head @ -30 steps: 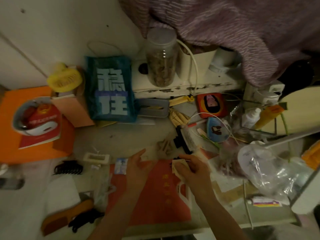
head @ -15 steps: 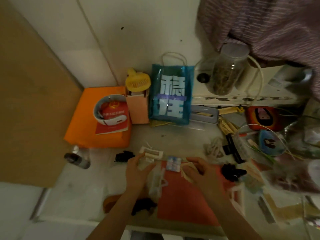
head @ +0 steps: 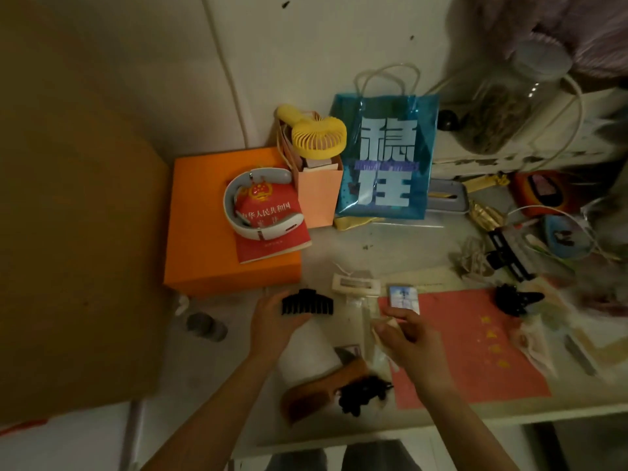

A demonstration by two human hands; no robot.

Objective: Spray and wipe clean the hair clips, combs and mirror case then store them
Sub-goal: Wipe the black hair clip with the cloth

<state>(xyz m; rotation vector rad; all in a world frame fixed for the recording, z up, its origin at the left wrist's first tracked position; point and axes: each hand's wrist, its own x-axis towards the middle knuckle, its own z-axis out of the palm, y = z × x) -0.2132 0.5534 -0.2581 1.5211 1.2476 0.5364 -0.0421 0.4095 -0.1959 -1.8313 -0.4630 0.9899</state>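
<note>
Both hands are hovering low over the cluttered tabletop [head: 390, 253]. Left hand [head: 272, 324] is cradling a black claw clip [head: 307, 303], fingers curling up under it with the teeth pointing down toward the palm. Right hand [head: 407, 338] is pinching a small pale wipe [head: 382, 326] between thumb and fingertips, sitting just beside the clip hand but not touching it. Just past the two hands a cream rectangular clip [head: 356, 284] is lying flat, and next to it a small blue-and-white packet [head: 403, 295] is resting on the edge of a red sheet [head: 475, 348]. Another black claw clip [head: 516, 299] is sitting at the far corner of that red sheet, well apart from the hands. Near the front edge a brown wooden comb [head: 323, 389] is lying with a dark tangled clip [head: 363, 392] against its right end. Over on the left an orange box [head: 204, 232] is carrying a red booklet [head: 272, 232] with a white neck band [head: 261, 205] on top. Behind, a yellow handheld fan [head: 317, 136] is poking out of a peach paper bag [head: 319, 195], beside a blue shopping bag [head: 387, 158] against the wall.
</note>
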